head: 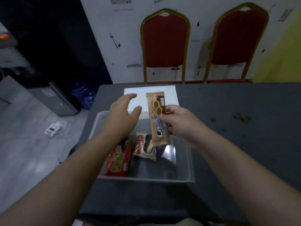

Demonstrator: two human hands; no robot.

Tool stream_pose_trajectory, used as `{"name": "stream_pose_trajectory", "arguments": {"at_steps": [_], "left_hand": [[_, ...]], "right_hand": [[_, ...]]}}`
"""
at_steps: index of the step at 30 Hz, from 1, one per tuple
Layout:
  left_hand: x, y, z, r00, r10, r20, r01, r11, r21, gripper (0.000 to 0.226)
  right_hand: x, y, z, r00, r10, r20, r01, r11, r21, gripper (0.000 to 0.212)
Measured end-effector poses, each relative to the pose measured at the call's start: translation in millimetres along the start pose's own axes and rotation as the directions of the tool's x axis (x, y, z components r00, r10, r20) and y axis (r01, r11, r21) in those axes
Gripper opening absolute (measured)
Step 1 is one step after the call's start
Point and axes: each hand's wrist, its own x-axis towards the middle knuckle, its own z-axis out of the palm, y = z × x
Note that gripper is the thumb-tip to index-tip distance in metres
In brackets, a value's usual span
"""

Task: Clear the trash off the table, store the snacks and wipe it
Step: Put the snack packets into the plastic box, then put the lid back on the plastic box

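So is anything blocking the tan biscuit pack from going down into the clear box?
Nothing visible does. The right hand holds the tan biscuit pack over the open clear box; bare floor lies beside the two packs inside, and the left hand hovers off to the side.

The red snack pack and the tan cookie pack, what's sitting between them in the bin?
In the head view, a white chocolate-cake pack lies between the red snack pack and the tan cookie pack, inside the clear bin.

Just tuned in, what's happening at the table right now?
A person is storing snacks. The right hand holds a tan biscuit packet over the clear bin, which already contains a red packet and a white packet. The left hand hovers open above it. Crumbs remain on the grey table.
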Motion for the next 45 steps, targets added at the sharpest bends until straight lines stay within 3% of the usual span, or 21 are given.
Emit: {"name": "stream_pose_trajectory", "arguments": {"at_steps": [4, 6, 8, 10, 13, 15, 19, 21, 30, 36, 38, 41, 43, 45], "left_hand": [[-14, -54, -24, 1.0, -0.017, -0.01, 0.018, 0.99, 0.14, 0.047], [-19, -73, -28, 1.0, -0.018, 0.012, 0.015, 0.979, 0.204, 0.048], [-23, -85, -27, 1.0, 0.002, 0.031, -0.009, 0.973, 0.232, 0.049], [-24, -92, -25, 0.999, 0.027, 0.028, -0.033, 0.973, 0.227, 0.05], [-24, -97, -22, 0.998, 0.065, -0.009, -0.061, 0.972, 0.228, 0.053], [-25, -98, -22, 0.997, 0.067, -0.026, -0.06, 0.974, 0.22, 0.056], [-24, -100, -22, 0.998, 0.056, -0.024, -0.049, 0.977, 0.209, 0.059], [-23, -100, -22, 0.998, 0.062, -0.02, -0.056, 0.973, 0.224, 0.06], [-24, -97, -22, 0.998, 0.069, -0.002, -0.067, 0.968, 0.243, 0.063], [-22, -99, -19, 0.997, 0.073, 0.005, -0.072, 0.965, 0.254, 0.064], [-19, -97, -20, 0.999, 0.038, 0.011, -0.039, 0.964, 0.263, 0.064], [1, -93, -28, 0.999, 0.019, -0.042, -0.005, 0.954, 0.3, 0.06], [26, -84, -36, 0.997, -0.03, -0.069, 0.042, 0.983, 0.18, 0.054], [54, -76, -40, 0.99, -0.14, -0.02, 0.14, 0.99, 0.0, 0.047]], "right_hand": [[16, 24, 41, 0.987, 0.148, 0.058, -0.119, 0.927, -0.355, 0.012], [24, 35, 53, 0.972, 0.214, 0.098, -0.102, 0.756, -0.646, 0.02], [30, 45, 59, 0.948, 0.289, 0.134, -0.029, 0.495, -0.868, 0.039], [37, 55, 65, 0.919, 0.364, 0.15, 0.033, 0.31, -0.95, 0.047], [46, 69, 78, 0.901, 0.402, 0.161, 0.146, 0.066, -0.987, 0.042], [50, 71, 84, 0.898, 0.403, 0.178, 0.206, -0.029, -0.978, 0.043], [49, 76, 84, 0.899, 0.371, 0.234, 0.253, -0.003, -0.967, 0.044], [48, 81, 82, 0.895, 0.362, 0.26, 0.294, -0.041, -0.955, 0.04], [44, 81, 90, 0.913, 0.343, 0.22, 0.273, -0.114, -0.955, 0.018], [39, 68, 93, 0.914, 0.351, 0.201, 0.268, -0.153, -0.951, 0.02], [37, 56, 93, 0.927, 0.318, 0.2, 0.241, -0.097, -0.966, 0.025], [29, 20, 77, 0.957, 0.073, 0.282, 0.279, 0.055, -0.959, 0.031], [26, -11, 53, 0.962, -0.107, 0.251, 0.268, 0.199, -0.943, 0.028], [36, -33, 25, 0.953, -0.282, 0.107, 0.221, 0.412, -0.884, 0.022]]}}
